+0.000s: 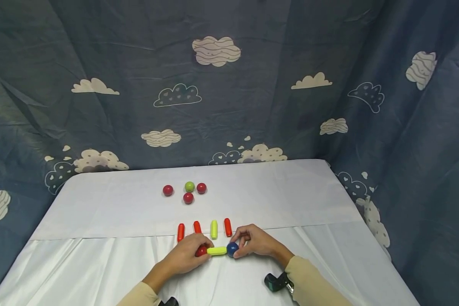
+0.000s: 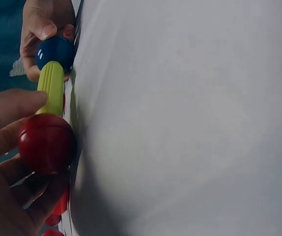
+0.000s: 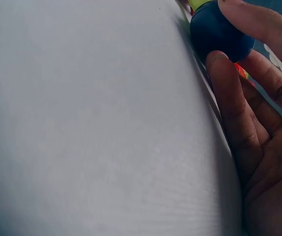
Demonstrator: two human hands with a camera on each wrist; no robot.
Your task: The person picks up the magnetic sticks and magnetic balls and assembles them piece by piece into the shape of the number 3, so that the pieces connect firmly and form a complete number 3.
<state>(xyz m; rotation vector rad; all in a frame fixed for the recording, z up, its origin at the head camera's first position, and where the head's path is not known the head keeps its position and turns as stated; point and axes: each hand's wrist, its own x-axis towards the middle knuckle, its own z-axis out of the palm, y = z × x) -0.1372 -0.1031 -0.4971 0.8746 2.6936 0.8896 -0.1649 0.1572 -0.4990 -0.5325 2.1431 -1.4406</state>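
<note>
A yellow-green rod (image 1: 216, 251) joins a red ball (image 2: 47, 143) at its left end to a dark blue ball (image 1: 232, 249) at its right end. My left hand (image 1: 189, 253) holds the red ball, its thumb lying along the rod right beside the ball in the left wrist view. At the other end, my right hand (image 1: 257, 241) pinches the blue ball (image 3: 220, 33) between thumb and fingers. The joined piece is held level, close over the white cloth.
Behind the hands lie red rods (image 1: 228, 227) and one more yellow-green rod (image 1: 214, 229), roughly in a row. Farther back are three red balls (image 1: 188, 198) and a green ball (image 1: 189, 186). A blue cloud-patterned curtain (image 1: 252, 119) hangs behind the white-covered table (image 1: 283, 191).
</note>
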